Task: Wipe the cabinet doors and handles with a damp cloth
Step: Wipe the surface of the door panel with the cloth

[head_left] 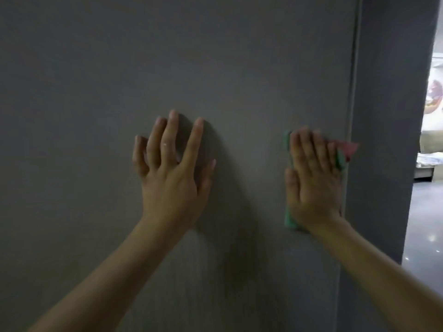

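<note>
1. Door [96,92] of grey cabinet fills most of the view, a plain flat surface stretching far to the left of both hands and above them.
2. Left hand [171,168] lies flat on the door with its palm against the surface. The fingers are straight and spread apart, pointing up, and the thumb sticks out toward the right hand. It holds nothing. A dark shadow falls on the door just to the right of this hand.
3. Bare grey door shows between the two hands, which are near each other at about the same height.
4. Right hand [314,178] presses a cloth [288,219] flat against the door. Its fingers are straight and close together, pointing up, not curled round the cloth.
5. The cloth is mostly hidden under the right hand. A green edge shows along the hand's left side and below its heel, and a pink corner sticks out beyond the fingertips on the right.
6. Just right of the right hand runs the upright edge [350,116] of the door, and the pink corner reaches it.
7. Further right is a grey side panel [388,116], and past it a bright room with a shiny floor [422,224].
</note>
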Demonstrator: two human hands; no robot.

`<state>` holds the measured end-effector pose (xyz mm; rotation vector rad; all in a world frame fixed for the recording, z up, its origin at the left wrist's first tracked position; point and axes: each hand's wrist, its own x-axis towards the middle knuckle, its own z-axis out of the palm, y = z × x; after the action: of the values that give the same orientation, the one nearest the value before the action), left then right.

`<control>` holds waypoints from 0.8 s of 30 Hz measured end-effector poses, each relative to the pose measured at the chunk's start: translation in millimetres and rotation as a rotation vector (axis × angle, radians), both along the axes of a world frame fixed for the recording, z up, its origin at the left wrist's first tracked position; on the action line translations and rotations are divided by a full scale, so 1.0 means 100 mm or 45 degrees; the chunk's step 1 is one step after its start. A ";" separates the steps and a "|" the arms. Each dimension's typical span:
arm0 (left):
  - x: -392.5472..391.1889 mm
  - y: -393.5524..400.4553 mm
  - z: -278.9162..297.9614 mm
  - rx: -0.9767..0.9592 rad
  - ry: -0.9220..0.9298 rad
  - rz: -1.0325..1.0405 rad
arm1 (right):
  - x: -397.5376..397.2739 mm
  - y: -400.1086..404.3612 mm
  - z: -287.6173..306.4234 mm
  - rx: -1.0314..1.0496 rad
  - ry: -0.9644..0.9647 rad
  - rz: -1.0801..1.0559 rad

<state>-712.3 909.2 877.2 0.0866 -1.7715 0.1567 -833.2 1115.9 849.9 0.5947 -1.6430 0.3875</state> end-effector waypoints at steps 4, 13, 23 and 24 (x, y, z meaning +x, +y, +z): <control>-0.04 0.02 -0.06 0.003 0.039 0.001 | 0.16 -0.35 -0.04 -0.326 0.000 0.062; 0.00 0.10 -0.29 0.036 0.007 0.082 | -0.03 0.02 0.14 -0.184 0.008 0.001; -0.09 0.09 -0.31 0.059 0.074 0.031 | -0.14 0.23 -0.17 -0.131 0.042 0.017; -0.09 0.09 -0.31 0.068 0.080 0.029 | -0.08 0.08 -0.16 -0.237 0.014 0.008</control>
<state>-721.4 918.2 846.0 0.1487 -1.7125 0.1221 -841.4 1123.9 834.1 0.4616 -1.5746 0.5349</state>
